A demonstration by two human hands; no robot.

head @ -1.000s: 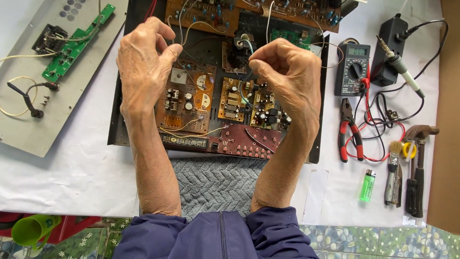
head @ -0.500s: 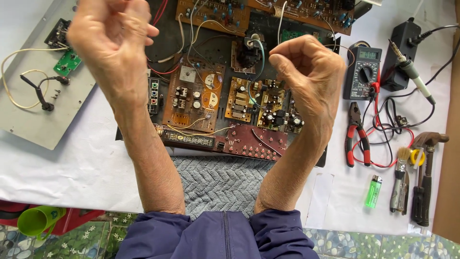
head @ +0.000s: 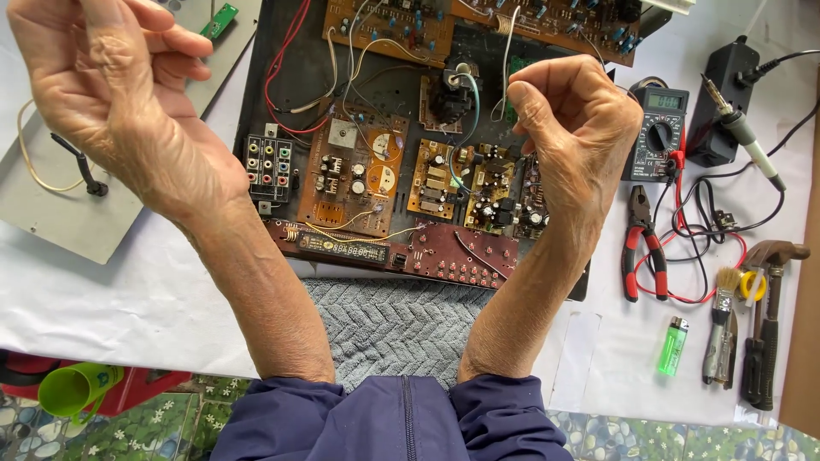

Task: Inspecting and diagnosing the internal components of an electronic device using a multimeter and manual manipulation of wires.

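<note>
Left hand: raised over the grey panel, fingers loosely curled, grasping nothing visible.
Right hand: fingertips pinching a thin white wire above the open amplifier chassis.
Advice: keep the wire taut, clear of neighbouring circuit boards.

You see matt brown circuit boards, a ribbed grey knit cloth, glossy red-handled metal pliers, and a translucent green plastic lighter.
</note>
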